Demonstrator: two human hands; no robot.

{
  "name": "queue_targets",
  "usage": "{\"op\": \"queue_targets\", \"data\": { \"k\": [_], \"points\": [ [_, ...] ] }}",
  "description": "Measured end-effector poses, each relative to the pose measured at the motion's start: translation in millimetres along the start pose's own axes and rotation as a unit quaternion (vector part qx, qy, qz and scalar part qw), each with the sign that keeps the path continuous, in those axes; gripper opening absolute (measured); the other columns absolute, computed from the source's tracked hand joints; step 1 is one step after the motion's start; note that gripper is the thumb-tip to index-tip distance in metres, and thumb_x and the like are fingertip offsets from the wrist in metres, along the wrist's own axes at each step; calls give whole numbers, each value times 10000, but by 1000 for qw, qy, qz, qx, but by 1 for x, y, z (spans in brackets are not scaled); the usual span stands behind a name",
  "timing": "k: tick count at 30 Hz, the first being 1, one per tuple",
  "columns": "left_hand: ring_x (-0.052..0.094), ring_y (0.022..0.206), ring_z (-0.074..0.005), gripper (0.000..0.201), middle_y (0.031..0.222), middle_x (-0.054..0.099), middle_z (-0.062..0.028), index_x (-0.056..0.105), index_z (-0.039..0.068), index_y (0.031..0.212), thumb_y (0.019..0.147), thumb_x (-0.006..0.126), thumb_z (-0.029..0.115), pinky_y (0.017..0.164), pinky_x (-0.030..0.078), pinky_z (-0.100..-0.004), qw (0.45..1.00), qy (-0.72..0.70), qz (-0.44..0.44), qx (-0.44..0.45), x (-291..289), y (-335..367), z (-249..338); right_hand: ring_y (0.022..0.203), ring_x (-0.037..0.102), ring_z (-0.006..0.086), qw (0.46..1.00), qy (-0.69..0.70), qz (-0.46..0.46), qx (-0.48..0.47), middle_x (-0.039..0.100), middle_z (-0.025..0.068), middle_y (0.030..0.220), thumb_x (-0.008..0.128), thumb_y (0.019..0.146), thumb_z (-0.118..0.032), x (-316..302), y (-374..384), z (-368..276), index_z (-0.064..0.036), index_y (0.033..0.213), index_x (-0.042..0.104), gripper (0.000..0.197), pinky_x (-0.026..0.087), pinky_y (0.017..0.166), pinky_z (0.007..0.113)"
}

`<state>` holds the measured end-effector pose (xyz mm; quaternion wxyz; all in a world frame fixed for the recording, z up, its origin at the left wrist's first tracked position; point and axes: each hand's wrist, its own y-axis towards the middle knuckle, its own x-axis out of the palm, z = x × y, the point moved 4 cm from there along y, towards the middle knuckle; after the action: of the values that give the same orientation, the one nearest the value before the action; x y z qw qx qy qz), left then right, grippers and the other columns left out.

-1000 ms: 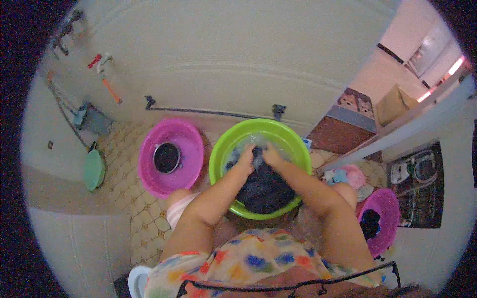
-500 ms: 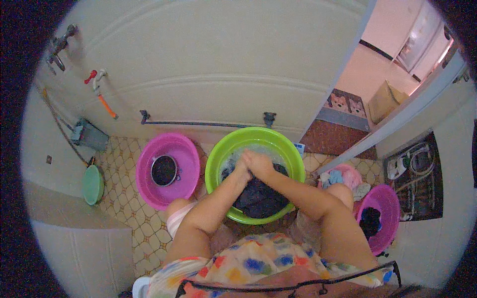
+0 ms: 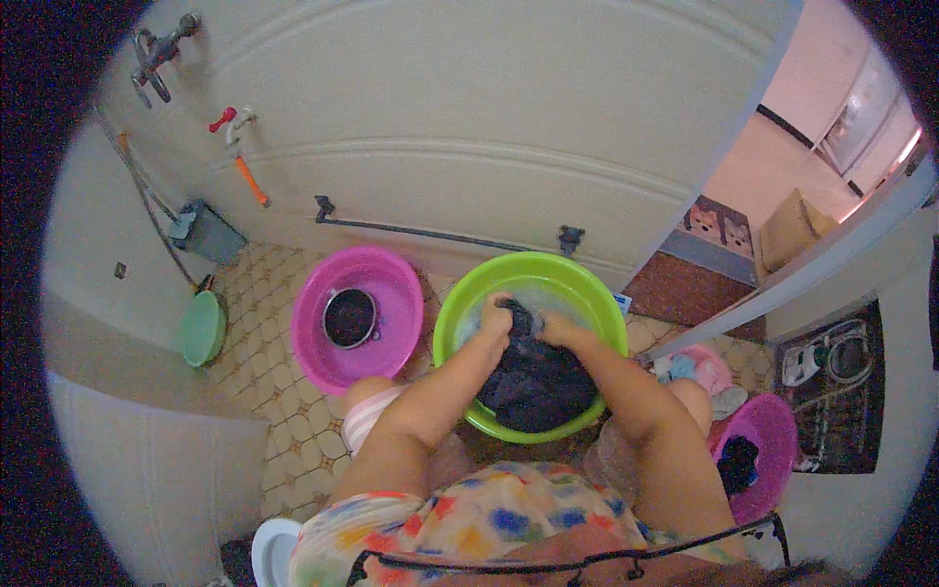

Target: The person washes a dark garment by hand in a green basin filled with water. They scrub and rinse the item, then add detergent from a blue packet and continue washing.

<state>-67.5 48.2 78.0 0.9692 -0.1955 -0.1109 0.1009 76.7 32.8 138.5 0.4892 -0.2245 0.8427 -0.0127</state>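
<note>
A lime-green basin (image 3: 448, 328) stands in front of me, with sudsy water in its far part. Wet dark cloth (image 3: 538, 383) fills the near part, and one bunched fold of it rises between my hands. On the left of that fold, my left hand (image 3: 496, 315) is closed round the fabric. My right hand (image 3: 558, 331) grips the same fold from the right, fingers partly hidden. The two hands are a little apart over the middle of the basin.
Left of the green basin stands a pink basin (image 3: 396, 347) holding a dark-filled round pot (image 3: 349, 318). A second pink basin (image 3: 781, 430) with dark cloth is at right, near pastel laundry (image 3: 699, 370). A red-handled tap (image 3: 230, 122) and a pipe (image 3: 430, 233) line the wall.
My hands, pressed together over the water before, have come apart and now hold a raised fold of the dark cloth between them. The whole view has shifted and tilted slightly.
</note>
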Motion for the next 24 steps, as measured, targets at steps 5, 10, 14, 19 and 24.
{"op": "queue_targets", "data": {
  "k": [5, 10, 14, 19, 24],
  "points": [
    [567, 780, -224, 277, 907, 568, -103, 538, 132, 1032, 791, 433, 43, 647, 499, -379, 973, -184, -119, -78, 21, -19, 7, 954, 537, 361, 969, 165, 106, 148, 569, 230, 993, 617, 735, -197, -8, -4, 3, 5, 1046, 514, 385, 429, 797, 419],
    [572, 780, -233, 371, 921, 593, -82, 544, 122, 1034, 835, 507, 433, 668, 479, -343, 931, -215, -191, -226, 30, -22, -1, 732, 593, 290, 877, 459, 84, 117, 619, 177, 855, 568, 790, -260, 12, 1, -15, -74, 999, 602, 282, 470, 681, 388],
    [557, 764, -196, 399, 847, 585, -65, 526, 104, 1003, 825, 516, 461, 663, 455, -356, 902, -225, -213, -299, 30, -34, 18, 684, 596, 272, 946, 266, 175, -60, 611, 146, 720, 548, 807, -281, -24, -29, -68, -54, 855, 619, 243, 468, 623, 380],
    [549, 850, -201, 418, 928, 588, -63, 518, 109, 1027, 841, 465, 480, 738, 438, -404, 991, -18, -127, 44, 15, -17, -10, 712, 558, 368, 970, 97, 172, -141, 576, 209, 732, 544, 803, -293, -47, -57, -117, -27, 735, 567, 276, 437, 631, 435],
    [528, 951, -183, 368, 1065, 562, -48, 547, 137, 994, 884, 364, 436, 733, 425, -359, 943, -222, -187, -166, 65, -67, 44, 702, 552, 386, 970, 15, 234, -64, 575, 211, 759, 453, 863, -332, -52, -23, -60, -24, 746, 569, 349, 425, 631, 454]
  ]
}}
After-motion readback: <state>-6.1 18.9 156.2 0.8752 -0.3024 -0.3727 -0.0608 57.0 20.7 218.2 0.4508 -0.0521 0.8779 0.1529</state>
